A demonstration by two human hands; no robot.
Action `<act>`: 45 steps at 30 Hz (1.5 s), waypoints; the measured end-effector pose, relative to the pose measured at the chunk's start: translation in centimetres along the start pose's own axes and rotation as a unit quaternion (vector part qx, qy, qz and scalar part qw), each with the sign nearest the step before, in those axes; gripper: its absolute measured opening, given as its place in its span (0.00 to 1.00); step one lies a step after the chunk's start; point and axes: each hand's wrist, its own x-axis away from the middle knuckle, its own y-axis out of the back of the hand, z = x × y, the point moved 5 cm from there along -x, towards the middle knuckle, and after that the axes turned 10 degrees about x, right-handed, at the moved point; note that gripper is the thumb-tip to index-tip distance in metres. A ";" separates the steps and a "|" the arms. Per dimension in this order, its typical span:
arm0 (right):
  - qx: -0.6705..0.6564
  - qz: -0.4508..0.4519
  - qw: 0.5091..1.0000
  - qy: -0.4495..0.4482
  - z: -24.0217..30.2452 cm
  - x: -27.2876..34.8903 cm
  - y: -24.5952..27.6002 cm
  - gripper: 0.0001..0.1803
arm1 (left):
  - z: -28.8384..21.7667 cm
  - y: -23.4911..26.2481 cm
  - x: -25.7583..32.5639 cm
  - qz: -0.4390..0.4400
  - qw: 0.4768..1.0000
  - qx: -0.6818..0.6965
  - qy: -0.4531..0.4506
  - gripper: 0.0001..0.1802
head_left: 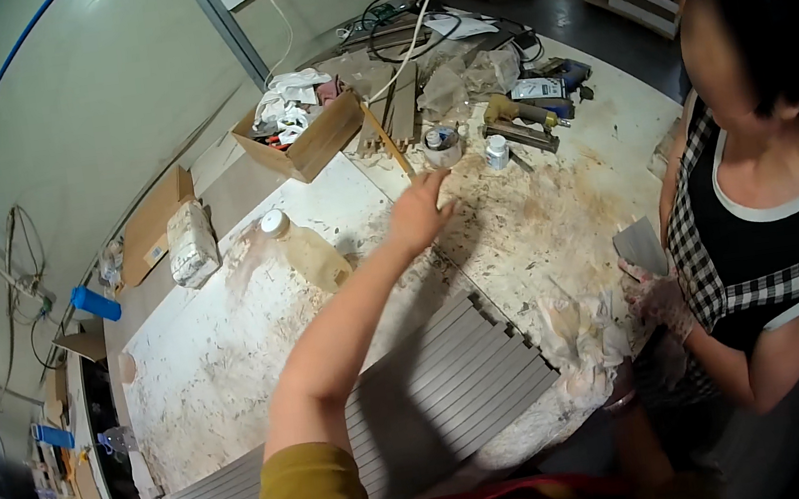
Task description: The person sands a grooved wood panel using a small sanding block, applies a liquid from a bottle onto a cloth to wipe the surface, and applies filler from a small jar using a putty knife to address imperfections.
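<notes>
My left hand stretches palm down over the middle of the worktable. Its thumb stands apart from the fingers. The fingertips reach the near end of a thin yellow-brown stick; whether they touch it I cannot tell. Below my forearm lies a grey panel of ribbed slats with a notched right end. My right wrist comes in at the panel's right end, by crumpled white cloth or glove material that hides the fingers of my right hand. A roll of tape and a small white bottle stand beyond my left hand.
A cloudy plastic jug stands left of my forearm. Further back are a wooden box of rags, a wrapped white bundle and a nail gun. At right, another person holds a grey piece near the table edge.
</notes>
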 end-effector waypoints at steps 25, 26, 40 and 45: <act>0.059 0.186 0.975 -0.108 -6.7 -9.3 -13.7 0.29 | -0.4 24.0 6.3 -0.183 0.961 -0.198 -0.061 0.23; 0.049 0.187 0.975 -0.111 -6.5 -9.2 -13.4 0.29 | 1.7 24.9 6.5 -0.189 0.960 -0.207 -0.028 0.24; -0.038 0.225 0.961 -0.159 -8.0 -9.1 -10.9 0.29 | 10.6 19.9 10.9 -0.117 0.966 -0.200 0.115 0.29; -0.063 0.205 0.966 -0.144 -7.0 -7.6 -8.7 0.29 | 10.5 20.9 13.1 -0.233 0.962 -0.078 0.118 0.29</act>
